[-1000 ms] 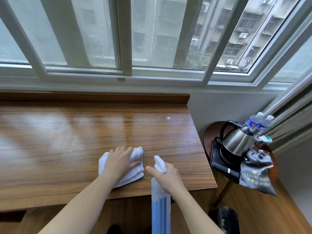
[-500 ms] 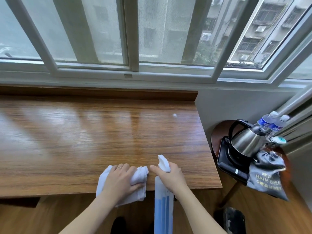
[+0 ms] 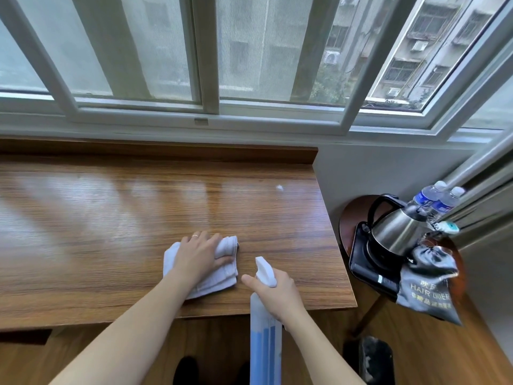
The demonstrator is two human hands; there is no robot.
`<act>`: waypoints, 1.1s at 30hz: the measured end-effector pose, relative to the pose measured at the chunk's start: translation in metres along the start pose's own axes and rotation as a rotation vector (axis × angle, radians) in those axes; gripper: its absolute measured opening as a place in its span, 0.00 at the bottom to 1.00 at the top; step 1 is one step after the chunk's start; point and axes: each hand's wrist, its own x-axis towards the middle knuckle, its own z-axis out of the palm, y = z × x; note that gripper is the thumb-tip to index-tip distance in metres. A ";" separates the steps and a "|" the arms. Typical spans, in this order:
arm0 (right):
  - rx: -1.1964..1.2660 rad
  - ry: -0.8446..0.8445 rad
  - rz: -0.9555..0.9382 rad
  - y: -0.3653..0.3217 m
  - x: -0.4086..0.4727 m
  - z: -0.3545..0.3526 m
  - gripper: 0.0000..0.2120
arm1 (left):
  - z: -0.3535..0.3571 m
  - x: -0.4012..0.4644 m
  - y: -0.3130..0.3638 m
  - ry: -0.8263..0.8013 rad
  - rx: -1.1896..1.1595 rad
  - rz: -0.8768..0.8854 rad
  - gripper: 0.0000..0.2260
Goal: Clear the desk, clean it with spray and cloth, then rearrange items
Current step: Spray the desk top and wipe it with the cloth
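the white cloth (image 3: 206, 269) lies folded on the wooden desk (image 3: 111, 218), near the front edge and toward the right end, well short of the right front corner. it looks soft and limp, a light thing with no stiffness of its own, so it will bunch or unfold if dragged by one corner. the better hold is what shows here: the left hand (image 3: 200, 257) lies flat over its middle, fingers spread across the rolled far fold and the thumb reaching toward the right edge, pressing it to the wood rather than pinching it. pressed so, it should slide easily on the glossy top.

just to its right, over the front edge, the right hand (image 3: 277, 291) grips the neck of the spray bottle (image 3: 265, 329), forefinger stretched forward beside the white nozzle head. the bottle hangs below the desk's edge, its clear body showing blue liquid; it is probably of modest weight, stiff plastic, possibly slick if wet, and best held at the neck where the trigger sits.

a small white speck (image 3: 279, 187) lies toward the far right corner of the desk, apparently not yet wiped.

beyond the right edge a round side table (image 3: 352, 215) carries a steel kettle (image 3: 397, 232) on a black tray, two water bottles (image 3: 435, 198) and a dark hair dryer bag (image 3: 429, 287).
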 end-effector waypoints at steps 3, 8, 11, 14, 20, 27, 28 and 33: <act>0.023 -0.011 -0.008 0.003 -0.003 0.000 0.19 | -0.002 0.003 0.003 -0.051 -0.014 -0.039 0.29; 0.006 -0.018 -0.007 0.006 -0.006 0.000 0.17 | -0.008 -0.013 0.006 -0.040 -0.069 -0.045 0.31; 0.020 -0.027 -0.020 0.008 -0.007 -0.001 0.16 | -0.008 -0.037 0.012 0.051 -0.062 0.011 0.27; 0.034 -0.040 -0.027 0.006 -0.007 -0.001 0.16 | -0.008 -0.065 0.023 0.054 -0.079 0.016 0.23; 0.018 -0.018 -0.038 -0.002 -0.007 0.007 0.17 | -0.012 -0.097 0.033 0.084 -0.028 0.039 0.25; 0.034 0.015 -0.007 -0.008 -0.014 0.016 0.14 | -0.008 -0.073 0.021 0.072 -0.056 0.102 0.25; 0.038 0.022 -0.003 -0.009 -0.015 0.016 0.14 | -0.008 -0.068 0.019 0.069 -0.053 0.111 0.25; 0.064 0.072 0.038 -0.006 -0.019 0.019 0.14 | -0.002 -0.039 0.005 0.053 -0.056 0.131 0.24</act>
